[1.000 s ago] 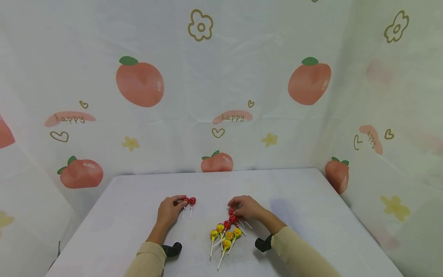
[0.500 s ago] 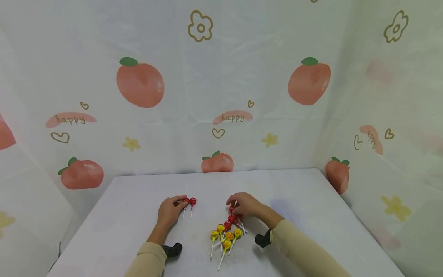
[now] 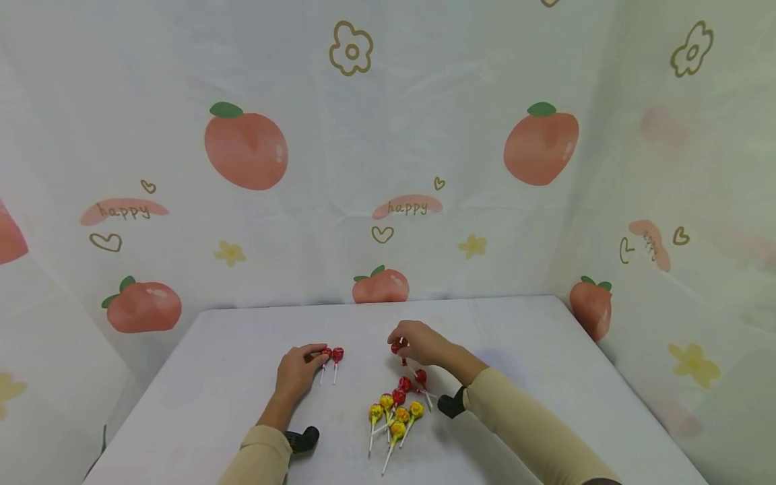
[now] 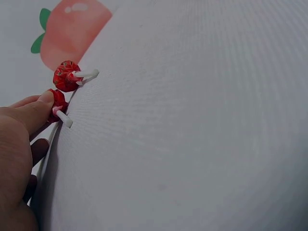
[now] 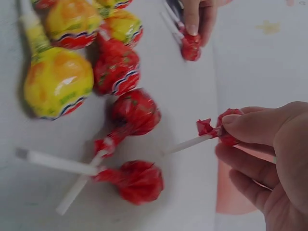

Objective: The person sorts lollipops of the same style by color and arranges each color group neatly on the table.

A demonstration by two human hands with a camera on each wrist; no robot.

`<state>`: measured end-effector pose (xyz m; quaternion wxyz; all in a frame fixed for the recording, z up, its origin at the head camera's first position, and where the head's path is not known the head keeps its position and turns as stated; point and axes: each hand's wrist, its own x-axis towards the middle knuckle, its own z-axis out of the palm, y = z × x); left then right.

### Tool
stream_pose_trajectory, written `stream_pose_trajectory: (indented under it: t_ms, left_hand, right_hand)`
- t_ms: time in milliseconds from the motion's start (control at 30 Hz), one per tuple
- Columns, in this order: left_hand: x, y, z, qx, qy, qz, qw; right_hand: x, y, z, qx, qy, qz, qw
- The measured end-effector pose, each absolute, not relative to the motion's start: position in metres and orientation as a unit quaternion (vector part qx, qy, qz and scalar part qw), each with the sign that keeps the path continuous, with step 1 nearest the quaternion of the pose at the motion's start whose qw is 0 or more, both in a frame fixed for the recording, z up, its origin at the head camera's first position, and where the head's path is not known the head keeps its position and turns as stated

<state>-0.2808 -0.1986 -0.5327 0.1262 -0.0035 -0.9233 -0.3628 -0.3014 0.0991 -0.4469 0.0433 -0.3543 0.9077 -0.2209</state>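
Note:
My left hand (image 3: pixel 296 372) pinches the head of a red lollipop (image 4: pixel 58 105) between thumb and finger, its stick pointing toward me on the table. A second red lollipop (image 3: pixel 337 354) lies just right of it, side by side. Up off the pile, my right hand (image 3: pixel 423 343) holds another red lollipop (image 5: pixel 228 126) by its wrapped head, the white stick hanging down. Below that hand lie more red lollipops (image 5: pixel 140 182), two with crossed sticks in the right wrist view. Several yellow lollipops (image 3: pixel 397 430) lie nearer to me, their sticks overlapping.
The white table (image 3: pixel 242 404) reaches back to a cloth backdrop (image 3: pixel 315 249) printed with fruit, hearts and flowers. Black wrist mounts (image 3: pixel 302 439) sit on both forearms, the right mount (image 3: pixel 451 404) close beside the red lollipops.
My right hand has lifted a red lollipop out of the pile and moved it away from me and slightly left. The left hand stays in place on its lollipop.

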Motion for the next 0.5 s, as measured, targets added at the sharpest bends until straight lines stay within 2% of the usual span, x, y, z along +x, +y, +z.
stream_pose_trajectory:
  t_ms: [233,500]
  left_hand:
    - [-0.280,-0.200,-0.532,-0.009,-0.924,-0.361,0.130]
    - [-0.281,-0.200,-0.532,-0.006,-0.922,-0.365,0.129]
  right_hand:
    - [-0.305,0.090,-0.441,-0.364,0.903,-0.226,-0.012]
    - [-0.311,0.083,-0.453,-0.324,0.882,-0.337,-0.060]
